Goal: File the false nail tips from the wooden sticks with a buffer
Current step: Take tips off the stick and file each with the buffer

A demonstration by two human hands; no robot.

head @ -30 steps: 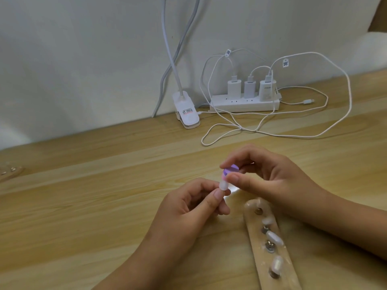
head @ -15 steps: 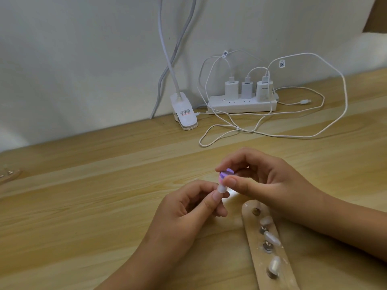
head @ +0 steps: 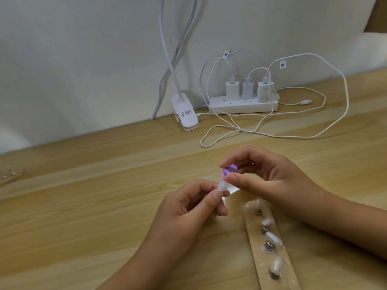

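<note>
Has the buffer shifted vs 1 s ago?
No, not noticeably: the buffer in the right hand keeps the same offset up and left of the wooden stick.

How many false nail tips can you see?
4 nail tips. One is pinched in the left hand, under the buffer; three sit along the wooden stick. The stick runs off frame, so more may be hidden.

Both the left hand (head: 184,208) and right hand (head: 272,181) are bare to the forearm, with short, rounded fingernails.
</note>
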